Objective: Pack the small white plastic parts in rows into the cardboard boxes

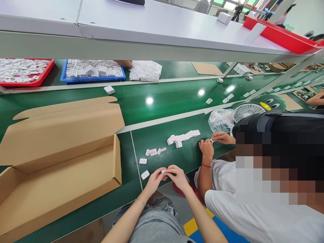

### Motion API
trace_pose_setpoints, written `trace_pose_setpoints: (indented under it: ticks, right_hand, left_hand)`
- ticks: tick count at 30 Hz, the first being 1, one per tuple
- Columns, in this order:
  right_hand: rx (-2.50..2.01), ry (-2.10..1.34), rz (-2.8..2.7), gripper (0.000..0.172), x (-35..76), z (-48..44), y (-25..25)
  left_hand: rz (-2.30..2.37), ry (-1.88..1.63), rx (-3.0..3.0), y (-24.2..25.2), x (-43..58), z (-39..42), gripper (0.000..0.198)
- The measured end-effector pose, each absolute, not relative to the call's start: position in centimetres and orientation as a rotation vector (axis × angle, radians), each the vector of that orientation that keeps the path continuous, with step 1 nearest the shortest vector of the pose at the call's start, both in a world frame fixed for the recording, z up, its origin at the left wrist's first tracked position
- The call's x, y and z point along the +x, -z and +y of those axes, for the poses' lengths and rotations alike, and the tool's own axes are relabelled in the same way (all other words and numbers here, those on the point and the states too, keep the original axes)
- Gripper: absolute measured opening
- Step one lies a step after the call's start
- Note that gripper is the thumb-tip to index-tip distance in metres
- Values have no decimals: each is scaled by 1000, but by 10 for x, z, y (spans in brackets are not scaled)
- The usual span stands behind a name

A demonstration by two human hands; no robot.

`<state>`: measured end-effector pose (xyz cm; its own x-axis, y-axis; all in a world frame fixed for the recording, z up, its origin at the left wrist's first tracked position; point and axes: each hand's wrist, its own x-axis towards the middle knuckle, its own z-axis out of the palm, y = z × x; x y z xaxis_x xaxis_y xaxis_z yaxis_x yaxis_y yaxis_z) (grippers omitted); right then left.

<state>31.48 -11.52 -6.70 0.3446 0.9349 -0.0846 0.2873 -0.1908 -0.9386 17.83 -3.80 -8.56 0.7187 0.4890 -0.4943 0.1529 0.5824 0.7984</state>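
Note:
Both my hands meet at the front edge of the green table, around a small white piece (163, 171). My left hand (157, 178) pinches it from the left, and my right hand (177, 175) has its fingertips on it from the right. Left of my hands lie two flat white covers, one (145, 174) near the edge and another (143, 161) behind it. Farther back are several small white parts (152, 152) and a row of white blocks (187, 135). The fingers partly hide the held piece.
An open cardboard box (76, 172) fills the left side. On the right a person (227, 182) works with both hands beside a clear plastic bag (221, 120) and a fan (249, 111). Behind runs a green conveyor (174, 98); blue (93, 80) and red (45, 72) trays stand beyond.

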Motion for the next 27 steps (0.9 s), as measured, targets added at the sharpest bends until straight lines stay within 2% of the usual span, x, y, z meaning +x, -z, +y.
trace_pose_setpoints:
  ticks: [9, 14, 19, 21, 25, 27]
  right_hand:
    - [-1712, -861, -1253, 14, 320, -112, 74]
    - [-1681, -922, -1331, 21, 321, -112, 72]
    - [-1679, -1023, -1283, 25, 322, -114, 73]
    - [-1689, -988, -1180, 31, 321, -119, 77]
    - [-1727, -902, -1139, 59, 315, -125, 83]
    - [-1756, -910, -1201, 48, 310, -119, 82]
  left_hand:
    - [795, -233, 986, 85, 182, -39, 49]
    - [823, -300, 1008, 89, 185, -43, 48]
    - [868, -300, 1065, 71, 182, -50, 62]
    - [849, -245, 1204, 53, 170, -53, 64]
    - [1013, -247, 1877, 24, 129, -50, 52]
    - [1236, -192, 2140, 24, 114, -41, 49]
